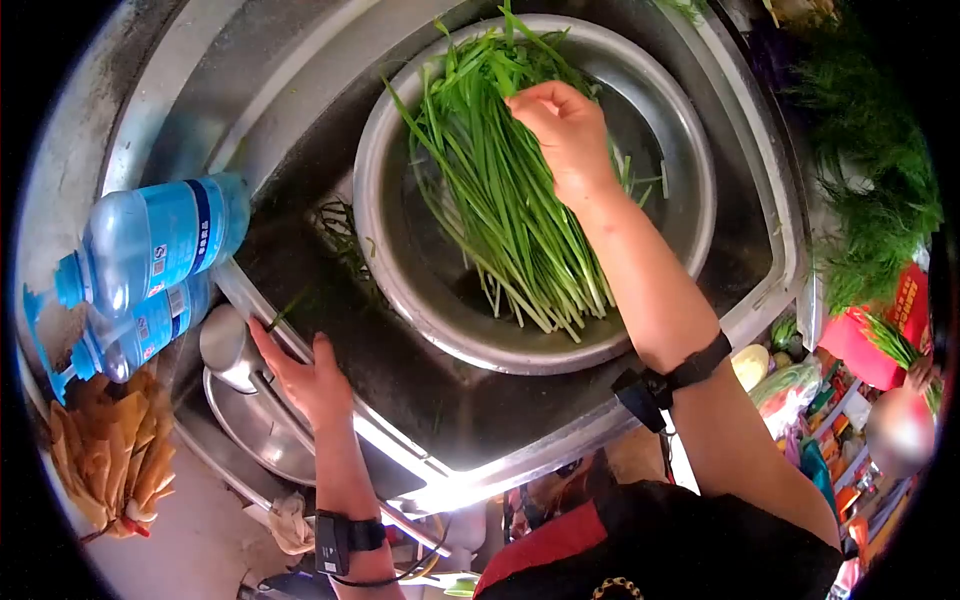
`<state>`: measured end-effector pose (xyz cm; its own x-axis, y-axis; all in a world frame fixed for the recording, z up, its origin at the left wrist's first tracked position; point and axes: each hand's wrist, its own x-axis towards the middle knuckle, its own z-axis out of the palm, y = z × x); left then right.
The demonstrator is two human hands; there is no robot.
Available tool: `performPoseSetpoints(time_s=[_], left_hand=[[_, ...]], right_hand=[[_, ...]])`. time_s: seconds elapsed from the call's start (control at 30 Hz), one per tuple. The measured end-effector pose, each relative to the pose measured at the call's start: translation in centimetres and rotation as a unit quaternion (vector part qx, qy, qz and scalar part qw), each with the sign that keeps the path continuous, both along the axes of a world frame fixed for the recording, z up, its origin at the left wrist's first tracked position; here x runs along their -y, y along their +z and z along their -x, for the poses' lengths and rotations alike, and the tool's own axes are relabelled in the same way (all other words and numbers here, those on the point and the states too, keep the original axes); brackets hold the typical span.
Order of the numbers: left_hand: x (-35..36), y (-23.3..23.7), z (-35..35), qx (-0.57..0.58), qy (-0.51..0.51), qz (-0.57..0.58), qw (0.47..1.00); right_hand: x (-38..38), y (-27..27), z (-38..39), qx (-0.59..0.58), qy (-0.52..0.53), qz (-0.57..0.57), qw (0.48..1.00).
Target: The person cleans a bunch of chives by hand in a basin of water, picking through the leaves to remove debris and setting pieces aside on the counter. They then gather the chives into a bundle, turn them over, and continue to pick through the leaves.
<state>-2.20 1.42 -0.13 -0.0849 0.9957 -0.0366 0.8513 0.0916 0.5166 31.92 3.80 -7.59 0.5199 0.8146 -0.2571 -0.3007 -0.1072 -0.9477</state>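
Figure. Head view, looking down into a steel sink (pixel 480 455). A wide metal basin (pixel 700 200) sits inside it. Across the basin lies a loose bunch of chive-like greens (pixel 500 210), leaf tips towards the far rim and cut ends towards the near rim.

Handling, as judged: the greens are light, limp and thin. They look wet and likely slippery, and they bruise or snap if squeezed. They are best gathered near the cut ends, where the stalks lie closest together, not by the splayed tips.

The right hand (pixel 565 130) reaches over the far part of the bunch. Its fingers are curled down and closed on a few leaves.

The left hand (pixel 305 375) is open, fingers spread, palm resting on the sink's near-left rim. A green strand lies at its forefinger, though whether it is held cannot be told.

Two blue-labelled bottles (pixel 150 240) lie left of the sink.
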Motion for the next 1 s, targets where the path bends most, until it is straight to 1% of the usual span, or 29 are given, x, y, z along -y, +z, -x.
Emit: performPoseSetpoints(time_s=[0.1,0.2,0.3,0.33,0.4,0.43,0.53,0.57,0.6,0.63,0.67,0.73,0.8,0.83,0.87,0.93,1.0], left_hand=[[-0.1,-0.3,0.4,-0.005,-0.02,-0.013,1.0],[-0.1,-0.1,0.4,0.007,-0.014,-0.004,1.0],[0.0,-0.2,0.4,0.011,-0.011,-0.003,1.0],[0.0,-0.1,0.3,0.008,-0.008,0.0,1.0],[-0.1,0.2,-0.1,0.003,-0.004,0.004,1.0],[-0.1,0.2,-0.1,0.003,-0.004,0.004,1.0],[-0.1,0.3,-0.1,0.003,-0.003,0.006,1.0],[-0.1,0.4,-0.2,0.002,-0.002,0.009,1.0],[-0.1,0.3,-0.2,0.002,0.0,0.01,1.0],[-0.1,0.3,-0.2,0.005,-0.002,0.005,1.0],[-0.1,0.2,-0.2,0.009,-0.003,0.002,1.0],[0.1,0.1,-0.1,0.009,-0.004,0.0,1.0],[0.0,0.0,0.1,0.001,-0.004,0.002,1.0],[0.0,0.0,0.2,-0.002,-0.007,0.001,1.0],[0.0,0.0,0.3,-0.004,-0.009,0.0,1.0],[-0.1,-0.1,0.2,-0.003,-0.005,0.001,1.0],[0.0,0.2,0.1,-0.003,0.007,0.012,1.0]], right_hand=[[-0.4,2.1,-0.3,-0.112,0.049,-0.058,0.991],[0.1,2.8,-0.6,-0.115,0.072,-0.038,0.99],[0.1,2.1,0.2,-0.074,0.095,-0.035,0.992],[-0.1,2.1,1.0,0.005,0.129,-0.023,0.991],[-0.4,2.5,2.0,0.099,0.203,0.068,0.972],[-0.6,2.1,2.6,0.134,0.169,-0.001,0.976],[-1.6,2.3,4.3,0.257,0.123,0.071,0.956],[-1.6,2.2,4.5,0.269,0.122,0.11,0.949],[-1.7,2.1,4.8,0.366,0.099,0.058,0.923],[-1.9,1.8,5.3,0.459,0.076,0.005,0.885],[-2.3,2.6,5.9,0.546,0.054,-0.048,0.835],[-2.1,5.6,9.6,0.507,0.17,-0.025,0.845],[-2.4,5.2,13.8,0.425,0.22,-0.148,0.865],[-2.6,5.3,14.1,0.424,0.223,-0.122,0.869],[-3.0,6.0,12.8,0.42,0.203,-0.08,0.881],[-2.6,4.4,8.4,0.375,0.129,-0.031,0.917],[-1.9,-0.2,3.7,0.383,-0.012,-0.038,0.923]])
